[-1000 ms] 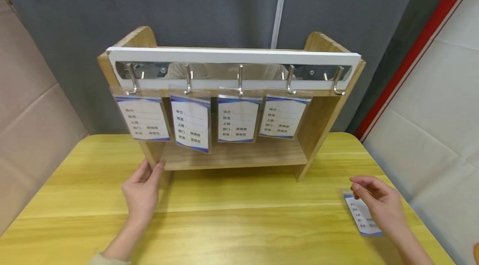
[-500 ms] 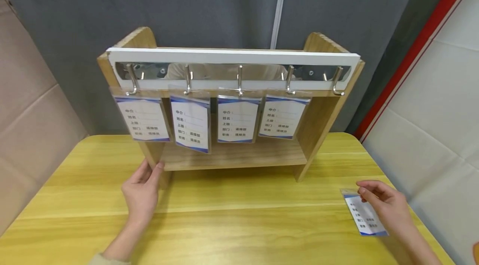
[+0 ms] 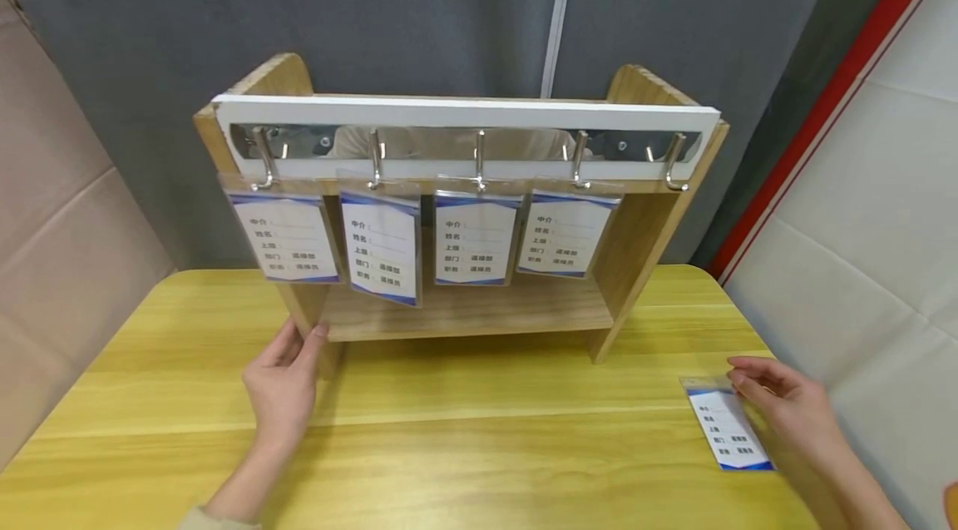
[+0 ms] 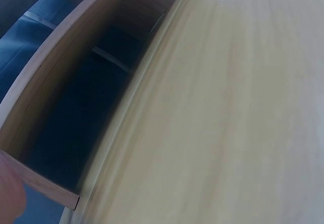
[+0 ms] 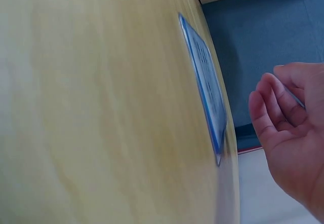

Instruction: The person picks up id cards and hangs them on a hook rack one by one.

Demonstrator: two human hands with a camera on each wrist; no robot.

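Observation:
My left hand (image 3: 283, 384) grips the lower left side panel of a small wooden shelf (image 3: 464, 318), thumb in front; only a bit of that hand shows in the left wrist view. Over the table's right part hovers my right hand (image 3: 789, 405), its fingers loosely bent and holding nothing, as the right wrist view (image 5: 288, 112) also shows. Just left of it an ID badge (image 3: 729, 430) in a clear sleeve lies flat on the table. Several similar badges (image 3: 479, 239) hang from the shelf's metal hooks (image 3: 481, 156). The rightmost hook (image 3: 676, 162) carries no badge.
The shelf stands on a yellow wood-grain table (image 3: 479, 447). A grey cloth partition (image 3: 419, 14) rises behind it. Pale panels flank the table, the right one (image 3: 861, 205) edged in red. An orange object (image 3: 952, 505) shows at the lower right edge.
My right hand has drawn away to the right from the badge on the table, uncovering more of it. My left hand and the hanging badges stay where they were.

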